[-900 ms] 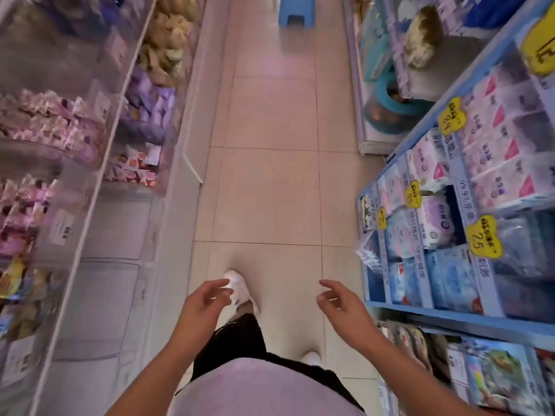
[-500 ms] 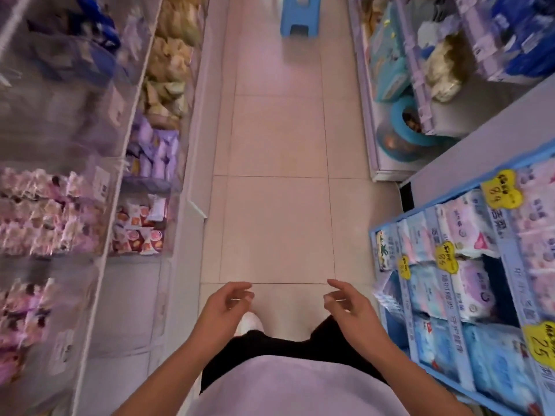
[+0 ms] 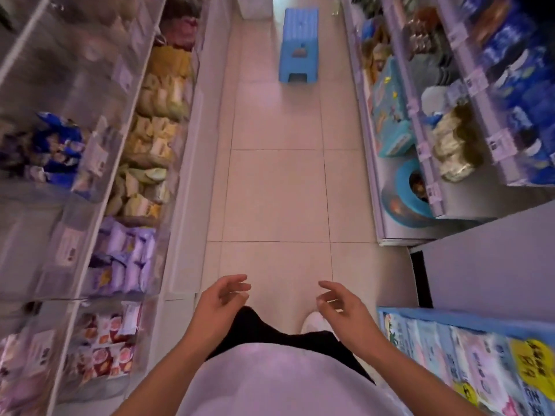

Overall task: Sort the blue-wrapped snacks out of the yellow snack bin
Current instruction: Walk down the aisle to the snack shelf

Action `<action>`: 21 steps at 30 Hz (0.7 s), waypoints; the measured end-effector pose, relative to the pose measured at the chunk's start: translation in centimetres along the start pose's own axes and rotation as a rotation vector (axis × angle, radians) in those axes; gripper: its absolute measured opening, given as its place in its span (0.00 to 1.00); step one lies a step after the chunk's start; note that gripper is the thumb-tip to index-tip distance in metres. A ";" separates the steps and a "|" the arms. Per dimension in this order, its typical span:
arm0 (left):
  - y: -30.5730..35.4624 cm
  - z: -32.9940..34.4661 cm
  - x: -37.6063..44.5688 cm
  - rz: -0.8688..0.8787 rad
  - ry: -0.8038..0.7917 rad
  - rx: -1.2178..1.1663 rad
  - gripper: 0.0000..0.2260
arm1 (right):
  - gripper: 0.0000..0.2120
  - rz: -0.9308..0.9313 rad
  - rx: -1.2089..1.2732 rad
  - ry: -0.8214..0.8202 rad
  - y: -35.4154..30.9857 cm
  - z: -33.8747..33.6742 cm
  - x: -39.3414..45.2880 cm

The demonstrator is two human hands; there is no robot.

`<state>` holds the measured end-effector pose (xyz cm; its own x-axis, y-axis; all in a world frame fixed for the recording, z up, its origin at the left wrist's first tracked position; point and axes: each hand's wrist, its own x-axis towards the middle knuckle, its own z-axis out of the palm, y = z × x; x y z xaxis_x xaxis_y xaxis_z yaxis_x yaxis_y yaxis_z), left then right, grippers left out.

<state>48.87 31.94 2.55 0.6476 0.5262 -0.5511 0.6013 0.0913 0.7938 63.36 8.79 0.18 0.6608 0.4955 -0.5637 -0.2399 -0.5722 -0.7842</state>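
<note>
1. Hands first: the left hand [image 3: 220, 301] and the right hand [image 3: 339, 303] hang in front of the body with fingers loosely curled, each holding nothing and touching nothing.

2. Step in hand, as I judge it — the approach. No snack has been picked and neither hand is near a bin, so the sorting itself is not yet begun.

3. The yellow snack bin [image 3: 150, 145] sits in the clear-fronted shelving on the left, well ahead of the left hand; yellow and pale green packets fill it. I cannot make out any blue wrapper among them from here. Blue-wrapped snacks [image 3: 57, 148] show in a bin one tier up, further left.

4. Next move calls for closing in on that bin, then turning left and reaching over its clear front — the mixed packets will need parting to find the blue ones.

5. Beneath is a pale tiled floor [image 3: 276, 190], a narrow shop aisle. A blue step stool [image 3: 297, 45] stands in the middle further on, and shelves of packaged goods [image 3: 450, 115] line the right.
</note>
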 end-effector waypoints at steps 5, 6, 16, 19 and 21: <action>5.1 -0.5 8.1 -0.026 0.026 -0.037 0.13 | 0.15 -0.008 -0.052 -0.018 -6.3 -2.7 8.6; 5.9 -0.7 10.1 -0.028 0.034 -0.044 0.12 | 0.15 -0.012 -0.058 -0.019 -7.7 -3.0 10.6; 17.5 -8.1 31.0 -0.043 -0.060 -0.002 0.12 | 0.15 -0.009 -0.072 0.064 -22.6 -4.1 29.5; 22.2 -9.7 36.6 -0.054 -0.065 0.003 0.11 | 0.16 0.004 -0.062 0.078 -26.4 -4.8 34.5; 24.9 -10.2 40.3 -0.046 -0.053 0.004 0.11 | 0.16 0.005 -0.074 0.075 -28.4 -5.4 38.2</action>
<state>85.16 64.04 2.68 0.6432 0.4756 -0.6001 0.6330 0.1107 0.7662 99.33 40.46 2.34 0.7117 0.4439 -0.5444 -0.1920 -0.6226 -0.7586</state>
